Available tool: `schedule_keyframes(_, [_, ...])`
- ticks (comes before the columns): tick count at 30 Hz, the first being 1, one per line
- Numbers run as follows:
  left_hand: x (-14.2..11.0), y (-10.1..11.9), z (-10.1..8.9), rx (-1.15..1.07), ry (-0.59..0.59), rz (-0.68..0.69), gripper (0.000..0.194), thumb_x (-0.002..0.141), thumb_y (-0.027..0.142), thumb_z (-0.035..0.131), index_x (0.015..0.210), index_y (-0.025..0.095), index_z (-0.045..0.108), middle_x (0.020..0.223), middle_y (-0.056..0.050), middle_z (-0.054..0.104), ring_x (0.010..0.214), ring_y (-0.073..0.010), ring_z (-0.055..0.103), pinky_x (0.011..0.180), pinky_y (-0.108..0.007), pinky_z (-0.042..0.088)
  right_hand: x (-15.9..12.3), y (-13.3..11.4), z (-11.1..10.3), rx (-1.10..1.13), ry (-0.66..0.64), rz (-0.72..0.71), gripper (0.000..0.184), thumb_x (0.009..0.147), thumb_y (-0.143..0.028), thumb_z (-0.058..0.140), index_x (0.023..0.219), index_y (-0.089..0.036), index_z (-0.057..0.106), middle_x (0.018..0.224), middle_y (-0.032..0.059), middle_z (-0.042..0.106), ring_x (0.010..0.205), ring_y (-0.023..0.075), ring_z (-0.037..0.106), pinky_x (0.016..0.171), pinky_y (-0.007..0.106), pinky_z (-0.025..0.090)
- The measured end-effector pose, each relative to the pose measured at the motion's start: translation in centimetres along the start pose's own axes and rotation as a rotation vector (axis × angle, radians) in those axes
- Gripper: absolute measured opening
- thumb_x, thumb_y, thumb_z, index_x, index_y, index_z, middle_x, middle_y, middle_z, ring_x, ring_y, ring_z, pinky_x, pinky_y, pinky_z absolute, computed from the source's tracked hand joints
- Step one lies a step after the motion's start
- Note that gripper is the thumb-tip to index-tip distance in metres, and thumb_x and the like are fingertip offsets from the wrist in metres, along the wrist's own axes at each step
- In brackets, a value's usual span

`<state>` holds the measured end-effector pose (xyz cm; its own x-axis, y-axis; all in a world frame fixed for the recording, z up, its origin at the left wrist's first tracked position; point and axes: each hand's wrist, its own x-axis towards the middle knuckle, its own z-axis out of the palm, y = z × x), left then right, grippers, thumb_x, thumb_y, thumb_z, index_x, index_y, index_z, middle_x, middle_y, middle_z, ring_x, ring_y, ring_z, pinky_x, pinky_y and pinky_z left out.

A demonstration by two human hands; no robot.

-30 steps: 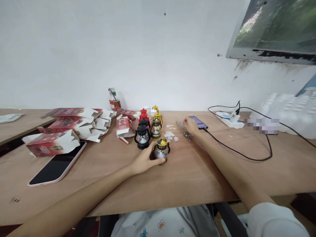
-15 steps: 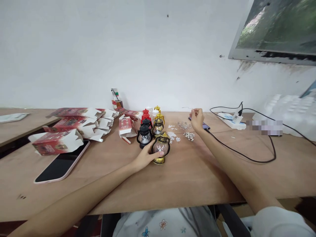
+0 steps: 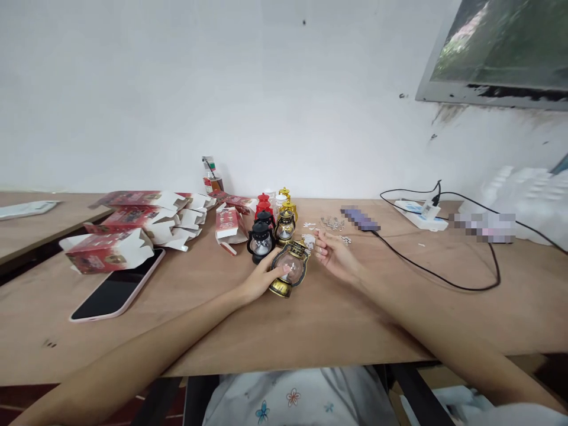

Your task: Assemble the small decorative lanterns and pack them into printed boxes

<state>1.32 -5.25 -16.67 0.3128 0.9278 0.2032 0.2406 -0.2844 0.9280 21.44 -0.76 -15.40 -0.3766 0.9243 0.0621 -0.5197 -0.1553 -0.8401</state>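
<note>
We see the left hand (image 3: 257, 284) wrapped around a black-and-gold miniature lantern (image 3: 293, 264) at the near middle of the wooden table (image 3: 346, 337), its thumb across the clear globe. The lantern is tilted, its top leaning right. Just right of it we find the right hand (image 3: 337, 257), fingers curled in toward the thumb; we cannot tell whether it pinches anything.

Beyond the held lantern, we see a black lantern (image 3: 260, 245) to the left and an upright black-and-gold one (image 3: 284, 229), with red lanterns (image 3: 264, 204) farther off. White cut pieces (image 3: 307, 241) lie beyond the right hand, and thin wire pieces (image 3: 332, 223) farther still. At left, we note opened red-and-white boxes (image 3: 106, 251) beside a pink-edged phone (image 3: 118, 291).
</note>
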Motion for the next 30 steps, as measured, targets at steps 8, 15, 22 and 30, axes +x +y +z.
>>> schedule_keyframes(8, [0.0, 0.8, 0.2, -0.139, -0.046, -0.031, 0.057, 0.068, 0.043, 0.065, 0.115, 0.013, 0.052, 0.123, -0.008, 0.058, 0.119, -0.0294, 0.049, 0.103, -0.038, 0.038, -0.5, 0.7, 1.3, -0.03, 0.065, -0.046, 0.037, 0.06, -0.038, 0.081, 0.081, -0.018, 0.056, 0.058, -0.0083, 0.039, 0.048, 0.0044, 0.035, 0.044, 0.017, 0.031])
schedule_keyframes(15, [0.1, 0.9, 0.1, -0.195, -0.063, -0.048, 0.059, 0.067, 0.043, 0.068, 0.116, 0.012, 0.053, 0.122, -0.01, 0.06, 0.118, -0.0294, 0.05, 0.101, -0.036, 0.039, -0.6, 0.5, 1.1, -0.041, 0.072, -0.079, 0.037, 0.06, -0.038, 0.082, 0.078, -0.017, 0.058, 0.055, -0.0082, 0.04, 0.047, 0.0039, 0.035, 0.044, 0.017, 0.028])
schedule_keyframes(22, [0.2, 0.4, 0.1, -0.212, -0.088, -0.054, 0.066, 0.067, 0.044, 0.07, 0.122, 0.013, 0.052, 0.127, -0.01, 0.059, 0.12, -0.0299, 0.049, 0.101, -0.037, 0.039, -0.7, 0.6, 1.1, -0.062, 0.06, -0.165, 0.032, 0.065, -0.04, 0.079, 0.074, -0.019, 0.056, 0.054, -0.0081, 0.039, 0.046, 0.0048, 0.034, 0.045, 0.018, 0.027])
schedule_keyframes(30, [0.3, 0.1, 0.0, -0.215, -0.11, -0.023, 0.068, 0.067, 0.044, 0.072, 0.125, 0.014, 0.052, 0.126, -0.01, 0.059, 0.119, -0.0296, 0.051, 0.1, -0.037, 0.041, -0.3, 0.9, 0.5, -0.087, 0.044, -0.227, 0.029, 0.069, -0.039, 0.076, 0.075, -0.02, 0.055, 0.054, -0.0075, 0.041, 0.047, 0.0053, 0.035, 0.045, 0.019, 0.026])
